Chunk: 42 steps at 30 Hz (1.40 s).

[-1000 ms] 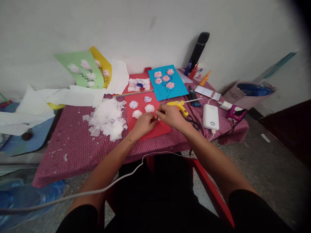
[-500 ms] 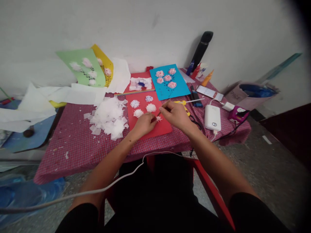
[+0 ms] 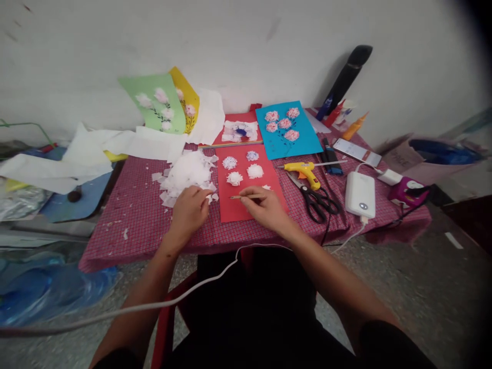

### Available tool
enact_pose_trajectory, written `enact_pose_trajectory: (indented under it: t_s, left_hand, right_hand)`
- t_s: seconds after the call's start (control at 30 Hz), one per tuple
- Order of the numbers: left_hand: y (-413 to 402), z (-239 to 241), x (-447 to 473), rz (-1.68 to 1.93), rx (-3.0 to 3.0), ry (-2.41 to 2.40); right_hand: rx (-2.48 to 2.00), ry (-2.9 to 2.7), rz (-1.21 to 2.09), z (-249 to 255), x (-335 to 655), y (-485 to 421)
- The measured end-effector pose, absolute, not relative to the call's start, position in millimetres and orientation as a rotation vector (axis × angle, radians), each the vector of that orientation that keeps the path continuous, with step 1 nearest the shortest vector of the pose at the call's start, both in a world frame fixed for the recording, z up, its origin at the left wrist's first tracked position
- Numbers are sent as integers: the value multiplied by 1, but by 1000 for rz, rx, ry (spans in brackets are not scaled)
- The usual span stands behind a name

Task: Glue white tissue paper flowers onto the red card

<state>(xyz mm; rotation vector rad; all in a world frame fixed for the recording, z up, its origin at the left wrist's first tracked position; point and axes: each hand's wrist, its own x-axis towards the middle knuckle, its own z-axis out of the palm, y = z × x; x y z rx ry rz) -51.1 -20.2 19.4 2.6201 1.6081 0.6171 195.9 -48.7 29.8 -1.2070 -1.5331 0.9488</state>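
My right hand (image 3: 263,207) is closed around a thin wooden stick (image 3: 236,197), which points left over a red sheet of paper (image 3: 228,207). White paper flowers (image 3: 234,178) and flowers with blue-purple specks (image 3: 229,162) sit on that sheet. Beside my right fingertips, a small white tuft (image 3: 266,187) is partly hidden by the hand. My left hand (image 3: 191,207) is at the near right edge of a heap of cut white paper pieces (image 3: 188,171). Its fingers are bent together at the scraps, and what lies between them is too small to make out.
To the right lie a yellow glue gun (image 3: 303,168), black scissors (image 3: 317,202), a white power bank (image 3: 360,195) and a phone (image 3: 357,152). A blue flower card (image 3: 284,146) lies behind. Green (image 3: 154,87) and yellow cards lean on the wall. A white cable (image 3: 215,277) crosses in front.
My left hand has moved left from the small tuft on the red sheet to the paper heap. The stick now lies more level in my right hand. The view has shifted left.
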Motion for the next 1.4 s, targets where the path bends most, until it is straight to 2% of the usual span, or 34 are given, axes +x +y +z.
enact_pose_trajectory:
  t_s: [0.17, 0.27, 0.43, 0.53, 0.63, 1.4]
  left_hand:
    - [0, 27, -43, 404, 2767, 1434]
    - [5, 27, -36, 524, 2638, 1418]
    - [1, 26, -25, 992, 1710, 1401]
    - [-7, 29, -12, 1010, 1136, 1239]
    - [-15, 31, 0, 993, 903, 1153]
    - [-34, 26, 19, 970, 878, 1043]
  right_hand:
    - [-1225, -1499, 976, 22, 200, -53]
    - [-1218, -1413, 975, 22, 208, -59]
    - [-1155, -1245, 948, 29, 211, -75]
    - [-1099, -1240, 955, 32, 208, -86]
    - [-1100, -1327, 933, 32, 205, -94]
    - [-1101, -1260, 884, 18, 209, -93]
